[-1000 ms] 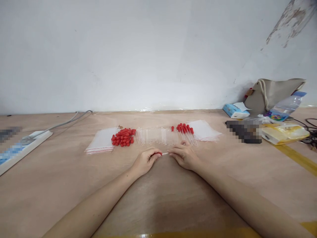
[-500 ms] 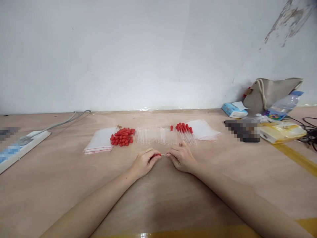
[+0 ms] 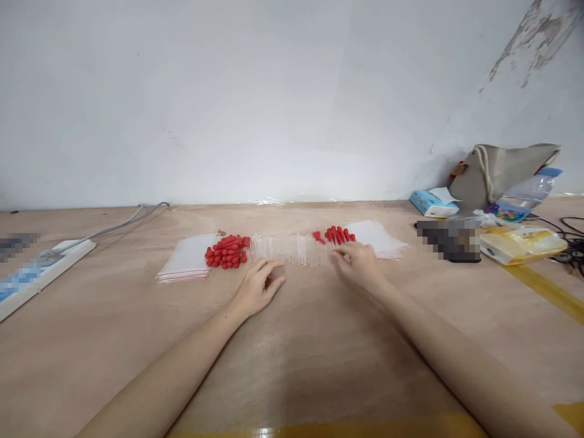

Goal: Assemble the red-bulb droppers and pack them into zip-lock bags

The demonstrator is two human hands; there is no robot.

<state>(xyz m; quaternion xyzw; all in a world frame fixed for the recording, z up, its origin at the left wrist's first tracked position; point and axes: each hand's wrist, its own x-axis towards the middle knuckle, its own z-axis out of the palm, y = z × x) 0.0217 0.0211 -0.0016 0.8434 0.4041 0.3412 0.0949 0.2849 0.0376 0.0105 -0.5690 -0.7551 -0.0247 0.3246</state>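
Left hand (image 3: 254, 288), left of centre, has parted, empty fingers. Right hand (image 3: 361, 263), right of centre by the red-topped droppers (image 3: 339, 235), has unclear grip; lay droppers gently, parallel.

So both my arms (image 3: 173, 359) are stretched forward, left hand (image 3: 256, 287) empty and loose, thumb (image 3: 275, 285) apart from the fingers (image 3: 268, 266). Right hand (image 3: 359, 266)'s kinda blurry, fingers bent, palm turned down.
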